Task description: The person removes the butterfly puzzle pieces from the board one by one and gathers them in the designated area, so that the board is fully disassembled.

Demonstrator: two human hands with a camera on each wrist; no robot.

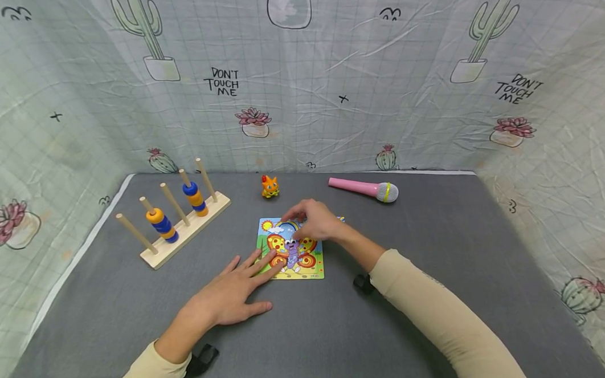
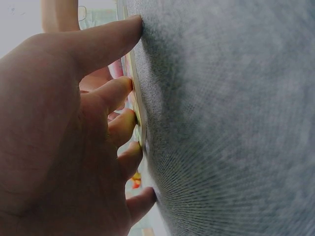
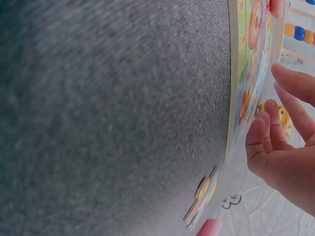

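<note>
A flat wooden puzzle board [image 1: 312, 273] with a purple butterfly picture lies on the grey table. My left hand [image 1: 231, 295] is spread flat, its fingertips resting on the board's left side and its thumb on the cloth. The left wrist view shows the fingers [image 2: 120, 125] against the board's edge. Over the upper right part of the board hovers my right hand [image 1: 316, 219], fingers loosely bent and thumb apart, with nothing visible between them in the right wrist view. Loose puzzle pieces [image 3: 204, 194] lie just past the board, mostly hidden by the right hand in the head view.
Left of the board stands a wooden peg rack [image 1: 164, 256] with blue and orange rings on two pegs. A small orange toy figure [image 1: 270, 186] sits behind the board. A pink toy microphone [image 1: 356, 186] lies at the back right, near the patterned cloth backdrop [image 1: 305, 143].
</note>
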